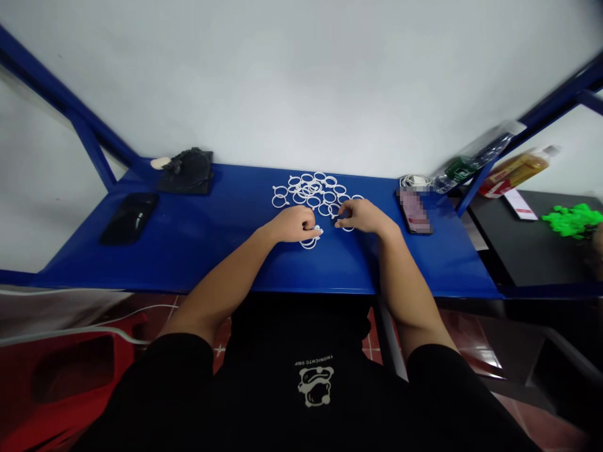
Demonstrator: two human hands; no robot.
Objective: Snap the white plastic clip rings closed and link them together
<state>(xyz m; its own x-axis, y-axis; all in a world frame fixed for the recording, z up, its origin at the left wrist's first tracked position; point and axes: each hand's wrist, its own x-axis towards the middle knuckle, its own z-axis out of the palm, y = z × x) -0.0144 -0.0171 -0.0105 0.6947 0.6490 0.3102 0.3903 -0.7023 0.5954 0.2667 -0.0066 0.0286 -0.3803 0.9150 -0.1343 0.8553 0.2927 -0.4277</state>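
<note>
Low over the blue table, my left hand [294, 224] is closed, with thumb and forefinger pinching a few white plastic rings [308, 245] that hang just below the fingertips. Each ring seems to have a small knob on its edge. To its right, my right hand [362, 216] has curled fingers, with a small gap between thumb and forefinger tips. Part of one white ring [348, 228] shows under that hand. Beyond both hands lies a loose pile of several white rings [313, 201], some overlapping. The palms are hidden.
A black phone-like object [128, 218] and a black pouch [193, 172] lie on the table [226, 220] at left. At right are a phone [414, 212], a coiled white cable [414, 181] and a plastic bottle [471, 163]. Green pieces [572, 220] sit on a dark side table.
</note>
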